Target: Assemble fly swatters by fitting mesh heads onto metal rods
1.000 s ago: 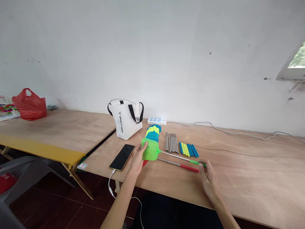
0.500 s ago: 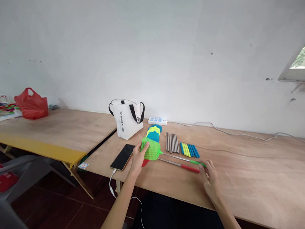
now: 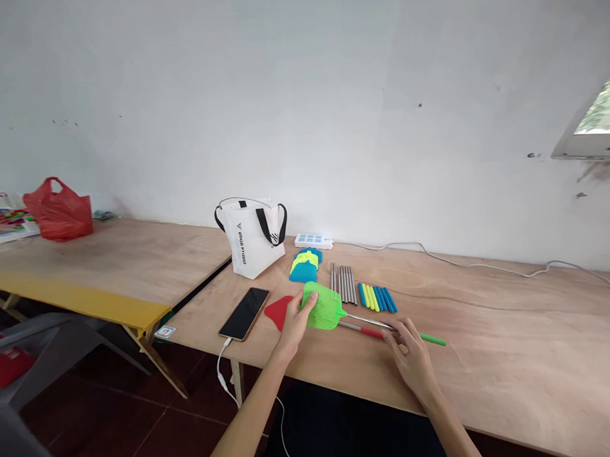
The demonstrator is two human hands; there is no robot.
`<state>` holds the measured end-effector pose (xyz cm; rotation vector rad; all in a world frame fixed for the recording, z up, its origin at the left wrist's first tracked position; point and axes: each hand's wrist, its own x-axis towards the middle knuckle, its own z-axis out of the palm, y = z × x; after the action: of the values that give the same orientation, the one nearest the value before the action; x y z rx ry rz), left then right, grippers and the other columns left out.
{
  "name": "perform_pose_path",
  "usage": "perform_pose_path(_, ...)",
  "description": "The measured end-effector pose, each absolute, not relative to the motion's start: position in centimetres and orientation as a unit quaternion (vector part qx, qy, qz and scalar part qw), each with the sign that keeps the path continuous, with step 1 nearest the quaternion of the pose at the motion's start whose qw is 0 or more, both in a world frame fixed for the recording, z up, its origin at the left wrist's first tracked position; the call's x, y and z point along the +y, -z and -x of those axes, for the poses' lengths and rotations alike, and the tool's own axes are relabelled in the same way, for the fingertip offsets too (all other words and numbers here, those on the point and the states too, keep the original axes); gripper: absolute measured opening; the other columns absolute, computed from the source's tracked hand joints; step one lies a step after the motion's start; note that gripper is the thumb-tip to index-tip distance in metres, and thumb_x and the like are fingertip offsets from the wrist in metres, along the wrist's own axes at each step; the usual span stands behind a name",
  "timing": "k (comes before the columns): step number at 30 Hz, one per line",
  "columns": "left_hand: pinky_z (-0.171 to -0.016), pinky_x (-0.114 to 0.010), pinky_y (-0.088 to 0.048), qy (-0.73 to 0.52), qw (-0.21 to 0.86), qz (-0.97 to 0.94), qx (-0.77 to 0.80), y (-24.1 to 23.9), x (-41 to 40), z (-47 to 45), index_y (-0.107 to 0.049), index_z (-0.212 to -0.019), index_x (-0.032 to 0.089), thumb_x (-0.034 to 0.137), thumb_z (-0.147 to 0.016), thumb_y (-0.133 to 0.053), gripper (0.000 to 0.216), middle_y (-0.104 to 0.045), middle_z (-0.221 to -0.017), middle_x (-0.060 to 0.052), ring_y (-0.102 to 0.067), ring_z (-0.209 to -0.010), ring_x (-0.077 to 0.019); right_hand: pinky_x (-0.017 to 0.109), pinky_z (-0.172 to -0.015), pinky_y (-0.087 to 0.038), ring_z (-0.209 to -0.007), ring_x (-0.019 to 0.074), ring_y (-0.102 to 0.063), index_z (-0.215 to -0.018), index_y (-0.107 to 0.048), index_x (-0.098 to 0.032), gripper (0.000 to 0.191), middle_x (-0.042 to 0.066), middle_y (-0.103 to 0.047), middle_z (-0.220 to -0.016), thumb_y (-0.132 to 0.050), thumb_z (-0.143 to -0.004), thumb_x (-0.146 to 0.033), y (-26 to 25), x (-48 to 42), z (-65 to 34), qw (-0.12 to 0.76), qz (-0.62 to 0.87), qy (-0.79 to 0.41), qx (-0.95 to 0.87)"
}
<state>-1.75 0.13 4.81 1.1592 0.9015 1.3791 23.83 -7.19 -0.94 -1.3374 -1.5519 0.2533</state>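
A green fly swatter (image 3: pixel 324 306) with a metal rod and green grip is held across the table's front. My left hand (image 3: pixel 297 320) pinches the edge of its mesh head, thumb on top. My right hand (image 3: pixel 408 350) has its fingers closed around the rod, just short of the green grip. Underneath lies a red fly swatter (image 3: pixel 279 312), its middle partly hidden by my left hand and the green head. Behind them are stacked blue and yellow swatter heads (image 3: pixel 303 271), a row of metal rods (image 3: pixel 346 285) and several blue and yellow grips (image 3: pixel 378 298).
A phone (image 3: pixel 244 314) on a white cable lies left of my left hand. Behind it stand a white bag (image 3: pixel 253 240) and a power strip (image 3: pixel 313 241), its cord along the wall. A red plastic bag (image 3: pixel 59 209) sits on the left table (image 3: pixel 150 254).
The green swatter has moved to the right, uncovering more of the red head. My right hand has gone from the green grip to the metal rod.
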Motion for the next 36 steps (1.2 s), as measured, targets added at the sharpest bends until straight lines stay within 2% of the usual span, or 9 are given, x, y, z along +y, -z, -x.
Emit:
perform_pose_path(8, -0.08, -0.034, -0.056, -0.486, 0.629, -0.494, 0.351, -4.0, -1.2, -0.4, -0.074, -0.096, 0.017, 0.049, -0.075, -0.083, 0.04, -0.076, -0.093, -0.01, -0.072, -0.093, -0.0271, 0.032, -0.076, -0.054, -0.081, 0.0207, -0.066, -0.11, -0.071, -0.031, 0.032, 0.005, -0.065, -0.093, -0.045, -0.102, -0.049, 0.5, -7.5, -23.3, 0.487, 0.535, -0.094, -0.684)
perform_pose_path(14, -0.073, -0.032, -0.057, -0.514, 0.606, -0.472, 0.381, -3.3, -1.1, -0.6, -0.074, -0.087, 0.017, 0.054, -0.075, -0.082, 0.04, -0.076, -0.081, -0.008, -0.073, -0.083, -0.0256, 0.029, -0.068, -0.052, -0.077, 0.0196, -0.066, -0.113, -0.072, -0.033, 0.035, 0.004, -0.066, -0.092, -0.041, -0.104, -0.048, 0.4, -7.8, -22.4, 0.467, 0.539, -0.089, -0.695)
perform_pose_path(21, -0.063, -0.027, -0.053, -0.519, 0.578, -0.495, 0.388, -2.4, -0.5, -1.0, -0.073, -0.085, 0.016, 0.053, -0.072, -0.083, 0.04, -0.073, -0.075, -0.005, -0.071, -0.075, -0.023, 0.025, -0.059, -0.047, -0.064, 0.0163, -0.06, -0.103, -0.074, -0.029, 0.038, 0.003, -0.062, -0.082, -0.042, -0.103, -0.05, 1.2, -7.4, -21.2, 0.491, 0.55, -0.072, -0.672)
perform_pose_path(31, -0.066, -0.028, -0.053, -0.525, 0.565, -0.505, 0.388, -1.3, -0.6, -1.5, -0.072, -0.087, 0.016, 0.053, -0.075, -0.081, 0.04, -0.072, -0.078, -0.005, -0.069, -0.075, -0.0223, 0.025, -0.062, -0.049, -0.072, 0.0181, -0.065, -0.107, -0.073, -0.028, 0.041, 0.005, -0.064, -0.086, -0.038, -0.105, -0.048, 0.9, -7.6, -21.3, 0.469, 0.551, -0.068, -0.687)
perform_pose_path(36, -0.067, -0.027, -0.053, -0.492, 0.549, -0.541, 0.405, -2.3, 0.2, 0.2, -0.069, -0.081, 0.016, 0.057, -0.076, -0.079, 0.042, -0.071, -0.076, -0.004, -0.068, -0.074, -0.0206, 0.025, -0.065, -0.051, -0.08, 0.0175, -0.068, -0.119, -0.066, -0.029, 0.036, 0.003, -0.065, -0.094, -0.034, -0.107, -0.042, 0.6, -7.6, -20.8, 0.412, 0.549, -0.038, -0.726)
